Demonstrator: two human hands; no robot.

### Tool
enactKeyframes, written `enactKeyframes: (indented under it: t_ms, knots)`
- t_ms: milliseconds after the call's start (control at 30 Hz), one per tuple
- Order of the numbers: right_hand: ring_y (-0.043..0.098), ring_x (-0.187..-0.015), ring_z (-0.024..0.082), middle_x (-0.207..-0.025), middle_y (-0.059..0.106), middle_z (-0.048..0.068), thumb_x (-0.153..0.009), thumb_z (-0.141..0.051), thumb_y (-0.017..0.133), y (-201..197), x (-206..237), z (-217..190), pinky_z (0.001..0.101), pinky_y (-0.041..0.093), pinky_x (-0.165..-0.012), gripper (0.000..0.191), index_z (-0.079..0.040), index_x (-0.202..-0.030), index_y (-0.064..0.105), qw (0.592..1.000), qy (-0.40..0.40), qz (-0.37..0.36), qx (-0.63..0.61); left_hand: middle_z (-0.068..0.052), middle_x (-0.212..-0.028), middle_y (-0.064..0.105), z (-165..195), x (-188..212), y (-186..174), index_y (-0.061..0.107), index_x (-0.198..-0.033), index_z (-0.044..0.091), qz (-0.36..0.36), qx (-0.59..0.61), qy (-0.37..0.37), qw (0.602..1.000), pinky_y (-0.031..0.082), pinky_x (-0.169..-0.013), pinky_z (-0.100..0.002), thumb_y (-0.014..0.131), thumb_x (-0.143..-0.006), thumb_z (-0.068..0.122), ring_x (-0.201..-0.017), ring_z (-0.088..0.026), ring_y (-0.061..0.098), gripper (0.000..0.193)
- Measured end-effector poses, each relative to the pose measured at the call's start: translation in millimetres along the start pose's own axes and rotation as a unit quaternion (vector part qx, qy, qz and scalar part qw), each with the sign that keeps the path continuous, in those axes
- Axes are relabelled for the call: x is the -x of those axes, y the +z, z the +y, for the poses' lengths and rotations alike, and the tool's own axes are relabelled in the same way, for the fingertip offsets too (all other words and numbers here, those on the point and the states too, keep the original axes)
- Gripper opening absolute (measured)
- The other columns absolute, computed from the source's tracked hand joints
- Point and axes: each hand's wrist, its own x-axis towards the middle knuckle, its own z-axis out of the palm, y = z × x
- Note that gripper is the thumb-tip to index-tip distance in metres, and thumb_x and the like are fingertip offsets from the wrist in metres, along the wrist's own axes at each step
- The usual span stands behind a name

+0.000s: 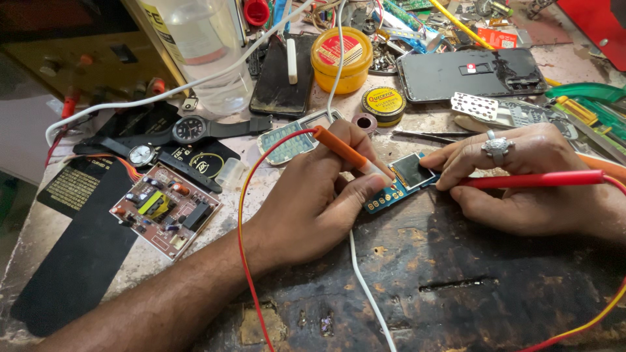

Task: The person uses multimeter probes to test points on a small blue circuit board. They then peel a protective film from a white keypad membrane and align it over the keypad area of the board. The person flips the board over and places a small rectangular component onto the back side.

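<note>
Two hands worked over a small blue circuit board with a dark square screen [405,181], lying mid-worktop [456,287] between them. The left hand [313,202] gripped an orange probe [349,155], its tip hidden where it met the board. The right hand [521,179], wearing one silver ring, pinched a red probe [535,179]; its fingertips covered the board's right edge. Two wristwatches [189,130], two round tins [383,104] and one brown circuit board [166,208] lay nearby. The clear plastic bottle [202,45] was cut off at the top.
</note>
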Motion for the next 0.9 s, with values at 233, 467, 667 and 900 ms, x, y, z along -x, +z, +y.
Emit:
enactKeyframes:
  t_ms: [233, 467, 667, 900]
  knots:
    - [0.076, -0.104, 0.018, -0.086, 0.082, 0.005, -0.079, -0.011, 0.074, -2.2, 0.1, 5.6, 0.0295, 0.061, -0.08, 0.006, -0.01, -0.083, 0.078, 1.0, 0.006, 0.0, 0.011, -0.007, -0.109, 0.065, -2.8, -6.8, 1.3, 0.058, -0.108, 0.0, -0.003, 0.0, 0.009, 1.0, 0.063, -0.075, -0.03, 0.061, -0.101, 0.018, -0.095, -0.016, 0.073, 0.02]
    - [0.076, -0.099, 0.018, -0.093, 0.081, 0.008, -0.077, -0.011, 0.074, -2.0, -5.3, 9.6, 0.0282, 0.063, -0.077, 0.009, -0.01, -0.085, 0.077, 1.0, 0.003, 0.001, -0.013, -0.007, -0.11, 0.064, -6.2, -10.4, -1.5, 0.06, -0.103, -0.001, -0.006, 0.005, 0.008, 1.0, 0.063, -0.075, -0.029, 0.06, -0.1, 0.017, -0.095, -0.016, 0.073, 0.018]
    - [0.076, -0.099, 0.017, -0.092, 0.081, 0.007, -0.077, -0.011, 0.074, -0.1, -7.1, 11.8, 0.028, 0.063, -0.078, 0.008, -0.01, -0.085, 0.077, 1.0, 0.004, 0.004, -0.016, -0.008, -0.103, 0.068, -7.2, -12.7, -3.5, 0.053, -0.112, 0.002, 0.013, 0.028, -0.029, 0.999, 0.062, -0.074, -0.032, 0.063, -0.099, 0.018, -0.091, -0.016, 0.073, 0.022]
    - [0.077, -0.103, 0.017, -0.087, 0.082, 0.005, -0.078, -0.01, 0.075, -0.4, -18.6, 28.6, 0.0282, 0.061, -0.078, 0.006, -0.01, -0.083, 0.077, 1.0, 0.015, -0.001, -0.009, -0.008, -0.102, 0.071, -20.3, -26.7, -12.8, 0.05, -0.118, 0.003, 0.006, 0.06, -0.031, 0.998, 0.063, -0.077, -0.032, 0.062, -0.1, 0.017, -0.091, -0.015, 0.073, 0.026]
